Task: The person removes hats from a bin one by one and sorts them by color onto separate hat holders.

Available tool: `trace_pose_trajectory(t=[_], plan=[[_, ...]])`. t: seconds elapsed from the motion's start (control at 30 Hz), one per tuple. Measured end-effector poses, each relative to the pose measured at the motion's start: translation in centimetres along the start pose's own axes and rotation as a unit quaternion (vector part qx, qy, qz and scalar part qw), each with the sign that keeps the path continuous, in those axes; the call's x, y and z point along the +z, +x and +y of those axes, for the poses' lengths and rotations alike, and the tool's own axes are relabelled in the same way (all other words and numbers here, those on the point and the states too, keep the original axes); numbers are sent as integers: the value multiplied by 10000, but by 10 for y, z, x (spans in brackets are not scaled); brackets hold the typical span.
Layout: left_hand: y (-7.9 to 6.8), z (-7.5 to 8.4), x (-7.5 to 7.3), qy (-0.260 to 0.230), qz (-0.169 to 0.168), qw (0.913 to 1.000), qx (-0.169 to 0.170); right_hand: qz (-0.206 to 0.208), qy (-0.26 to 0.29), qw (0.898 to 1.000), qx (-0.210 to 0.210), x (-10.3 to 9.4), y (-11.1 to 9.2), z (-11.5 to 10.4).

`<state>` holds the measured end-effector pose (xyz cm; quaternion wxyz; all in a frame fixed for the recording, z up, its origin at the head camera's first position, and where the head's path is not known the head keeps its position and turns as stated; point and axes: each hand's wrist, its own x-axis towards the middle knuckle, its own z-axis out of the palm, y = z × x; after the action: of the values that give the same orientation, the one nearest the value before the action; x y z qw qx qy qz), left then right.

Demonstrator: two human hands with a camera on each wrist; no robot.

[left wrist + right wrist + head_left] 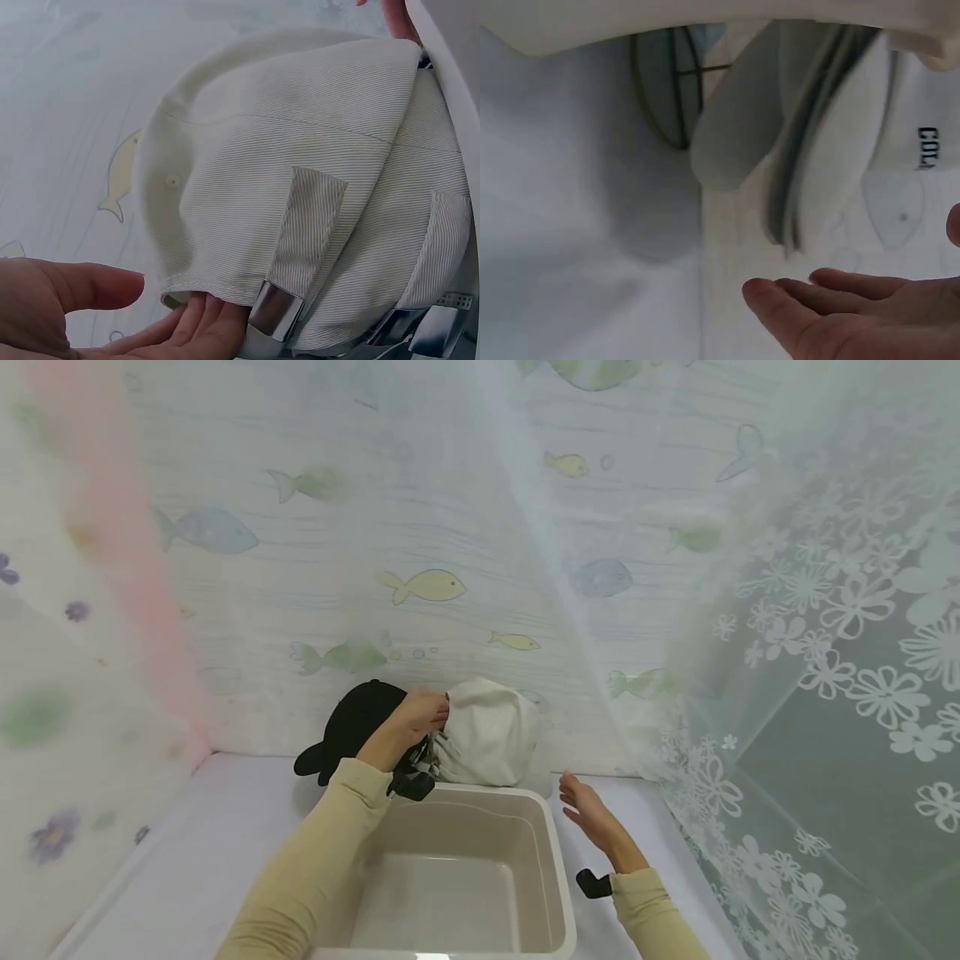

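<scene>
My left hand (pixel 418 714) is at the white caps (pixel 487 735), beside the black cap (pixel 363 718). In the left wrist view, its fingers (pixel 199 326) reach in under the rim of the nearer white cap (pixel 225 172), close to a strap with a metal buckle (pixel 276 309); the thumb stays apart from the cloth. A second buckled strap (pixel 442 247) lies beside it. My right hand (pixel 591 814) is held off the basin's back right corner, fingers extended and holding nothing. In the right wrist view, cap brims (pixel 844 142) hang beyond its fingertips, slightly blurred.
A beige plastic basin (pixel 558 877) stands in front of the caps on a white-covered table (pixel 187 827). A thin wire frame (pixel 682 90) shows behind the brims. Fish-patterned curtain (pixel 337 568) rises at the back, and sheer flowered curtain (pixel 810 760) hangs at the right.
</scene>
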<state>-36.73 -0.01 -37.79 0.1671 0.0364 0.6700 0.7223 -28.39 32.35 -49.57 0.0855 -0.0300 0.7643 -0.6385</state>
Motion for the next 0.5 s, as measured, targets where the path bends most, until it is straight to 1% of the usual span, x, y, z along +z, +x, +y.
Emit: trace_pose_trajectory(t=[0.07,0.13,0.2,0.3,0.4,0.5], plan=[[0,-1,1,107,-7,9999,35,-100,185,9997,94,4,6,8],[-1,-1,2,190,-10,9998,71,-42,450,9989,113,5,11,13],[-1,-2,3,208,-11,9997,118,139,704,9973,183,6,15,14],[-2,-4,3,91,39,9997,229,425,914,9944,313,5,19,12],[-4,-5,4,-24,149,9993,348,747,1251,9881,484,3,23,12],[-5,-7,6,-90,321,9985,443,1056,1503,9815,540,2,28,15]])
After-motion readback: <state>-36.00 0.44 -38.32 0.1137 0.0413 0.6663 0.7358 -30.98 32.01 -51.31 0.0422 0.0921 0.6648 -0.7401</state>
